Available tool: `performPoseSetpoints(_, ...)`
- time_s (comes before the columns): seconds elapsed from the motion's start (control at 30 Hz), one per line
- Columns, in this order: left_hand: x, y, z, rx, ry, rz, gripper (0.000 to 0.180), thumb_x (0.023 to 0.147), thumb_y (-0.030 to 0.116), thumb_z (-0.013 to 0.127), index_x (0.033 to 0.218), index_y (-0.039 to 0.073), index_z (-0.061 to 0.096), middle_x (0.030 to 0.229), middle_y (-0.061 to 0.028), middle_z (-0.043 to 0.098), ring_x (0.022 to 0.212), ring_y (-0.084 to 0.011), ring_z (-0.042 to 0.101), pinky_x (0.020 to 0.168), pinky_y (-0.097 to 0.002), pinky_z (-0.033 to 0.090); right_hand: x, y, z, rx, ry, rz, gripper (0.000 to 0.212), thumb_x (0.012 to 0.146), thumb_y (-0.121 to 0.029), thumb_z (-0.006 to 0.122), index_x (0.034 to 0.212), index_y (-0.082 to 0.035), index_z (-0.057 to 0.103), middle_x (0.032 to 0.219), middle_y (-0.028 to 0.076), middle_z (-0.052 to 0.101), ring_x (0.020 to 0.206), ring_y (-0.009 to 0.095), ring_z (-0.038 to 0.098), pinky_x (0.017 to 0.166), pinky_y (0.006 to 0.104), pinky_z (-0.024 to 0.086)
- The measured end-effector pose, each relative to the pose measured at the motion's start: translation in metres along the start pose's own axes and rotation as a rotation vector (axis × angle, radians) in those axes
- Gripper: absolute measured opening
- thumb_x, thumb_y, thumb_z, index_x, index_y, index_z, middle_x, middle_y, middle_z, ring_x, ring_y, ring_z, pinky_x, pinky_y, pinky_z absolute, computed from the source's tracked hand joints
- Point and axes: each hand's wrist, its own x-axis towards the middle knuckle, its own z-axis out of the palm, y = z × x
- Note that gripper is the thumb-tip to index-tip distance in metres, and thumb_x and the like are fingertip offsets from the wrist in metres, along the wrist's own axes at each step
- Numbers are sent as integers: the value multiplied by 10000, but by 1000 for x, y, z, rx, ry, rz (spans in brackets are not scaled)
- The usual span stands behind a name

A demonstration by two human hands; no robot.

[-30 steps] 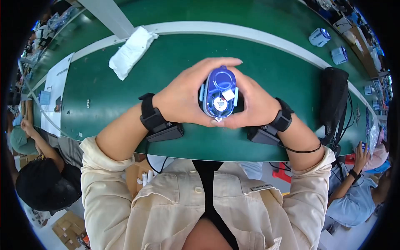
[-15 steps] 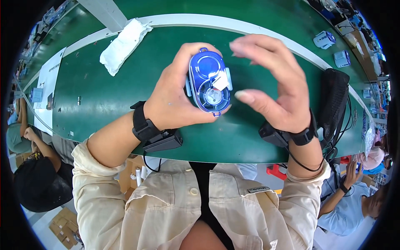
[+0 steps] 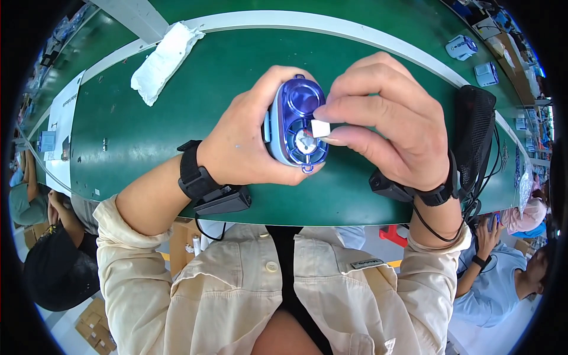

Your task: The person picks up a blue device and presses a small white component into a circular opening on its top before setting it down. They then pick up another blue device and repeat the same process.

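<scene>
My left hand (image 3: 239, 139) is wrapped round a blue oval device (image 3: 303, 97), its top turned up toward me. One round recess and a round, fan-like opening with spokes show on that top, along with small loops at both ends. Pinched between the thumb and fingers of my right hand (image 3: 387, 121) is a small white square piece (image 3: 320, 128). It sits over the right edge of the fan-like opening; whether it touches the device I cannot tell.
On the green table (image 3: 195, 112) lies a crumpled white packet (image 3: 165, 64) at the far left. A black mesh pouch (image 3: 475, 133) with cables rests at the right. Similar blue devices (image 3: 461, 47) stand at the far right, beyond a white rail (image 3: 331, 22). Other people sit on both sides.
My right hand has come left and closed its fingers on the white piece, which was lying on the device before. The device has turned slightly in my left hand.
</scene>
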Motion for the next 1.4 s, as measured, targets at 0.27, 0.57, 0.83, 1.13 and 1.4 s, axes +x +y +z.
performPoseSetpoints(0.27,0,2,3,181,287,91,765,533,175,845,1172,64,440,1036,-98,554,901,-238,604,773,-327,494,-5,-25,24,65,169,273,191,721,-12,724,897,-4,651,885,120,593,800,211,569,698,269,447)
performPoseSetpoints(0.57,-3,7,1,240,337,79,767,533,222,877,1155,71,456,1041,-94,540,900,-262,577,764,-342,477,-16,-15,38,708,163,581,412,761,-20,723,1128,-36,537,1182,98,507,1022,156,514,839,286,431)
performPoseSetpoints(0.83,-3,3,6,286,366,146,729,535,228,870,1132,79,479,1020,-81,561,878,-266,569,745,-346,471,-7,-15,47,1271,184,794,615,787,-79,723,1300,-72,383,1236,76,448,1031,167,524,832,288,475)
performPoseSetpoints(1.13,-2,6,5,372,362,203,680,544,230,861,1103,82,504,1001,-61,577,862,-271,564,732,-353,468,-9,-13,50,1374,186,710,633,799,-64,703,1331,-60,359,1245,83,439,1042,173,516,845,305,481)
performPoseSetpoints(1.4,-2,2,5,342,354,258,696,540,222,863,1117,84,500,997,-64,577,863,-268,564,735,-349,467,-10,-14,50,1283,159,678,643,796,-66,699,1335,-57,348,1249,88,409,1067,191,495,834,309,485)
